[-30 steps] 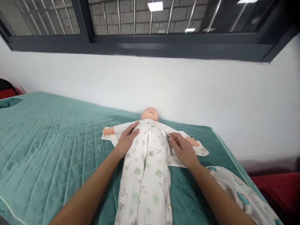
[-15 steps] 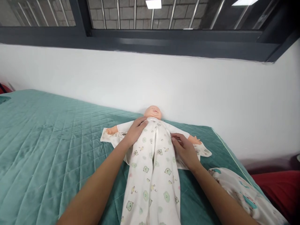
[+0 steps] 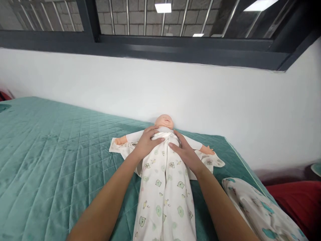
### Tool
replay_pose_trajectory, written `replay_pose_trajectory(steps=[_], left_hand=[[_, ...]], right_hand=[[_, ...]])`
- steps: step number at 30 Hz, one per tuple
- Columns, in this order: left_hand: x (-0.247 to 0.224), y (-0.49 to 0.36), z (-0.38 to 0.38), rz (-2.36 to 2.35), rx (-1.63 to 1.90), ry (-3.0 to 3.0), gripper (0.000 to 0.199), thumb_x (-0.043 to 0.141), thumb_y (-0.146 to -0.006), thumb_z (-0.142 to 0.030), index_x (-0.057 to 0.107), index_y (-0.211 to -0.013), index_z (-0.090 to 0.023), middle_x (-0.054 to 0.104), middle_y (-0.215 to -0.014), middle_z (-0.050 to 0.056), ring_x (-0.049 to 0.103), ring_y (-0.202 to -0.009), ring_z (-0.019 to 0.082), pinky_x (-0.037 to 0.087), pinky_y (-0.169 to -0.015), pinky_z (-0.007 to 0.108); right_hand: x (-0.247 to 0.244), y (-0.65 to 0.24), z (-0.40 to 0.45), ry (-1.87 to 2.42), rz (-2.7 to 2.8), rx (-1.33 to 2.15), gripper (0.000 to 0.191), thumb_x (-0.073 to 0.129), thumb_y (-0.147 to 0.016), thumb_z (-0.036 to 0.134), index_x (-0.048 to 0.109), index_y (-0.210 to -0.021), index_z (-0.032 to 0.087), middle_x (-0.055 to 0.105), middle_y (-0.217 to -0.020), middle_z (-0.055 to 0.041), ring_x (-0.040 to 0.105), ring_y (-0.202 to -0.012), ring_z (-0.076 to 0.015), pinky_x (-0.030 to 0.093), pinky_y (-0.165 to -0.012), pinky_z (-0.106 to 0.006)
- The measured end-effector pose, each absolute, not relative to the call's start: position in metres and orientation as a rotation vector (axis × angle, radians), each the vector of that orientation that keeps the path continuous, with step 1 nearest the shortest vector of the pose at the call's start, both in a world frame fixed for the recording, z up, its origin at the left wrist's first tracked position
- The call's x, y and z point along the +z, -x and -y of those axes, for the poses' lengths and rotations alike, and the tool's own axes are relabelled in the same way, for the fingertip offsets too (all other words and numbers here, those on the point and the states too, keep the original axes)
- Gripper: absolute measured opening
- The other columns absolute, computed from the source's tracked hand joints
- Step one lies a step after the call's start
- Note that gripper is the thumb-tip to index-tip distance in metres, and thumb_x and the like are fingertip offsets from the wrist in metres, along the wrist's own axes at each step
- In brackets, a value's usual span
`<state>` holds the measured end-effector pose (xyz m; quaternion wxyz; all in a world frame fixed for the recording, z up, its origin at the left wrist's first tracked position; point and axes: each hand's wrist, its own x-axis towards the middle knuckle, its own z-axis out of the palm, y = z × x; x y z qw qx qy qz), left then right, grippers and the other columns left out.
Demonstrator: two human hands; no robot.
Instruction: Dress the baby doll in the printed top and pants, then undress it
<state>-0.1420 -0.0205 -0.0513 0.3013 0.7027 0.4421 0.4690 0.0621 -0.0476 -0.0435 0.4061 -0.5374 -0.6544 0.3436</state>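
A baby doll (image 3: pixel 164 121) lies face up on the bed with both arms stretched out. White long sleeves cover its arms. Laid lengthwise over its body are white baby pants (image 3: pixel 173 187) printed with green animals. My left hand (image 3: pixel 148 142) rests on the upper left part of the pants, thumb apart from the fingers. On the other side, my right hand (image 3: pixel 185 150) lies against their upper right part, also with thumb and fingers apart. Under the doll spreads a printed white baby shirt (image 3: pixel 210 162), its sleeves near the doll's hands.
A green quilted bedcover (image 3: pixel 62 150) stretches far to the left. A white cloth with teal prints (image 3: pixel 255 197) lies beside my right forearm. Beyond the bed's right edge is something red (image 3: pixel 298 197). A white wall (image 3: pixel 112 83) and a dark-framed window (image 3: pixel 175 48) stand behind the doll.
My right hand has moved up and inward from the doll's side onto the upper pants. My left thumb has spread inward, and the top of the pants sits slightly lower.
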Motion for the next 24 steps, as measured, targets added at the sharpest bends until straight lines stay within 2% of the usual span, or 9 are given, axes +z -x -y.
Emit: replay_pose_trajectory(steps=[3,8,12,16,19,24], left_hand=[[-0.05,0.139,0.025,-1.199,1.324,-2.061,0.018,0.06,-0.09,-0.037,0.067,-0.094,-0.022,0.057,-0.133,0.006,0.047,-0.13,0.022,0.038,-0.111,0.038],[-0.056,0.137,0.035,-1.241,1.491,-2.499,0.022,0.045,-0.098,-0.031,0.064,-0.096,-0.02,0.065,-0.107,0.01,0.057,-0.103,0.023,0.045,-0.094,0.04],[-0.061,0.138,0.037,-1.263,1.51,-2.647,0.025,0.04,-0.098,-0.03,0.062,-0.093,-0.02,0.064,-0.092,0.01,0.056,-0.09,0.023,0.045,-0.081,0.038],[-0.065,0.138,0.037,-1.327,1.516,-2.73,0.028,0.039,-0.099,-0.034,0.059,-0.086,-0.02,0.061,-0.081,0.009,0.054,-0.081,0.023,0.042,-0.075,0.037],[-0.066,0.138,0.038,-1.468,1.422,-2.763,0.035,0.039,-0.099,-0.04,0.056,-0.075,-0.021,0.059,-0.074,0.007,0.054,-0.074,0.021,0.04,-0.073,0.037],[-0.065,0.143,0.042,-1.555,1.341,-2.726,0.043,0.037,-0.1,-0.044,0.056,-0.067,-0.021,0.059,-0.066,0.005,0.053,-0.068,0.02,0.038,-0.07,0.036]], right_hand=[[-0.043,-0.063,0.052,1.336,1.699,0.832,0.066,0.067,-0.081,0.054,0.046,-0.14,0.033,0.034,-0.158,-0.0042,0.031,-0.146,-0.0278,0.025,-0.12,-0.05],[-0.046,-0.062,0.056,1.237,1.781,0.633,0.046,0.071,-0.08,0.046,0.054,-0.12,0.03,0.033,-0.156,-0.0041,0.025,-0.147,-0.0252,0.018,-0.122,-0.047],[-0.046,-0.057,0.06,1.213,1.762,0.479,0.031,0.073,-0.078,0.044,0.056,-0.099,0.027,0.04,-0.142,-0.0068,0.034,-0.139,-0.0264,0.029,-0.116,-0.047],[-0.045,-0.051,0.066,1.119,1.784,0.298,0.022,0.069,-0.082,0.036,0.051,-0.082,0.024,0.052,-0.112,-0.0066,0.053,-0.11,-0.0238,0.043,-0.099,-0.041],[-0.045,-0.048,0.071,1.11,1.883,0.252,0.016,0.059,-0.09,0.032,0.05,-0.08,0.025,0.057,-0.091,-0.0038,0.057,-0.09,-0.0213,0.046,-0.085,-0.037],[-0.047,-0.054,0.073,1.241,1.961,0.199,0.016,0.062,-0.088,0.036,0.053,-0.081,0.024,0.062,-0.085,-0.0026,0.059,-0.085,-0.0222,0.045,-0.078,-0.035]])
